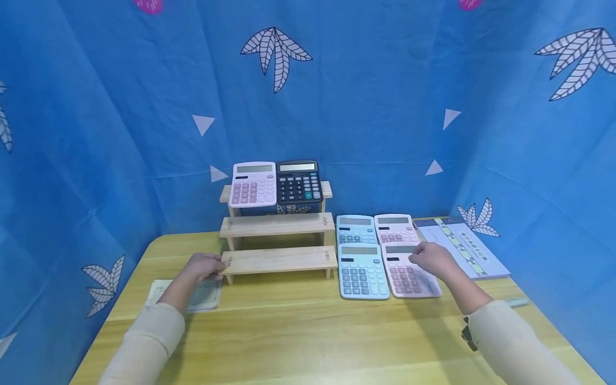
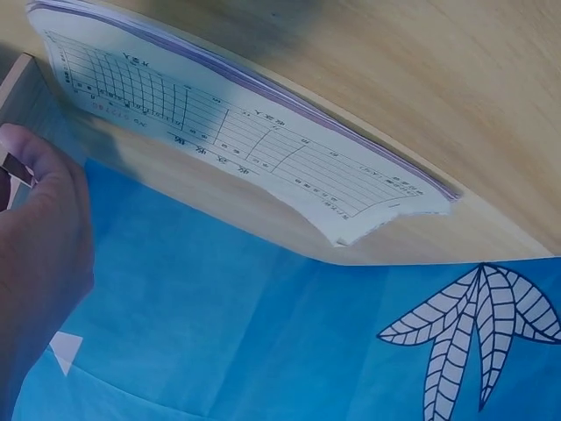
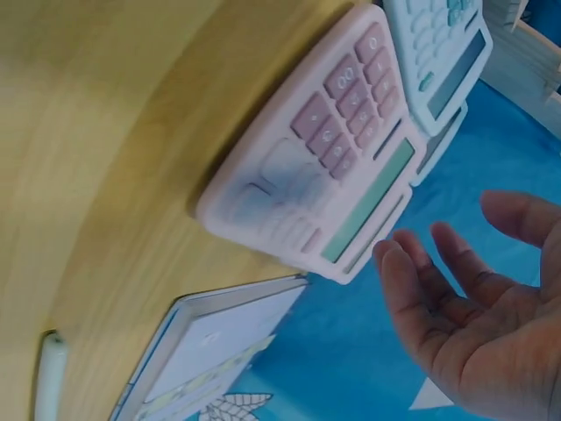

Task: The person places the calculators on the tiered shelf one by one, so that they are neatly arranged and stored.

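Note:
At the left end of the lowest step, my left hand (image 1: pixel 203 266) pinches the wooden tiered stand (image 1: pixel 279 260). In the left wrist view, the thumb of the left hand (image 2: pixel 44 215) lies along the wood's edge. My right hand (image 1: pixel 434 260) hovers by the top of the front pink calculator (image 1: pixel 410 272), holding nothing. The right wrist view shows the right hand (image 3: pixel 491 324) with fingers loosely bent and spread, close to the calculator's screen end. Beside it lies a front blue calculator (image 1: pixel 363 275); another blue calculator (image 1: pixel 356 229) and a pink calculator (image 1: pixel 397 229) are behind.
A pink-and-white calculator (image 1: pixel 253 184) and a black calculator (image 1: pixel 299 182) lean on the top step. A form pad (image 1: pixel 207 297) lies under the left forearm. At right are a binder (image 1: pixel 474 248) and a pale green pen-like object (image 1: pixel 517 302). Blue cloth (image 1: pixel 375 133) surrounds the table.

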{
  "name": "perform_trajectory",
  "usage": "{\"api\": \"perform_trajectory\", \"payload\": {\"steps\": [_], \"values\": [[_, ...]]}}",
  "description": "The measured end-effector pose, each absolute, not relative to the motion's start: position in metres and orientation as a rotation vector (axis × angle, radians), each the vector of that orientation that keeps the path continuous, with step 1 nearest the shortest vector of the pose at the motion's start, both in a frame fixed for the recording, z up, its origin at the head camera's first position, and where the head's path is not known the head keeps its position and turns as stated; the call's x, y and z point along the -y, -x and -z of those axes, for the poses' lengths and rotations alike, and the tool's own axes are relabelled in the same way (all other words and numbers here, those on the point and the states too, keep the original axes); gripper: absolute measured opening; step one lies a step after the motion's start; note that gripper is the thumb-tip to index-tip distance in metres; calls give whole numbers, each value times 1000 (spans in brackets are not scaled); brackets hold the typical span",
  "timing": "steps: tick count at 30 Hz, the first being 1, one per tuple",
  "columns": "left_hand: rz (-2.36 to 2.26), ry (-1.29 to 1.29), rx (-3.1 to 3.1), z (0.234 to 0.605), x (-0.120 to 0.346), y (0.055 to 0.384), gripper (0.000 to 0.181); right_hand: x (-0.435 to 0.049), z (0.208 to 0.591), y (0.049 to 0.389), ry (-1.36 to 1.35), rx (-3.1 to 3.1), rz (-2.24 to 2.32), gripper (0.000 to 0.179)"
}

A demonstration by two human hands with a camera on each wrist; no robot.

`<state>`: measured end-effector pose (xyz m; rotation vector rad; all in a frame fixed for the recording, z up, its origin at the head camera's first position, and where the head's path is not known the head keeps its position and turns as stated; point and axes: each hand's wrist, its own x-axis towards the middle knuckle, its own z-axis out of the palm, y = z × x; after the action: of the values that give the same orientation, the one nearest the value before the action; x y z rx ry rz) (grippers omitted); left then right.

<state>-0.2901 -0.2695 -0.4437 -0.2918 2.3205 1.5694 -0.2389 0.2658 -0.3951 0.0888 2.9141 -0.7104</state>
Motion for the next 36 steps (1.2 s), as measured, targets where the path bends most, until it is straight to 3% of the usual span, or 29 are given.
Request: {"api": "perform_trajectory", "payload": {"steps": [18,27,36], "values": [[-1579,299,-2319,444,270,289,56,-285,422,209,-146,-2862,522,55],[-1591,298,-2311,444,271,289,55,-291,432,200,-226,-2835,551,28],[-1633,273,-2290,445,272,287,54,-295,447,208,-181,-2850,427,37]]}}
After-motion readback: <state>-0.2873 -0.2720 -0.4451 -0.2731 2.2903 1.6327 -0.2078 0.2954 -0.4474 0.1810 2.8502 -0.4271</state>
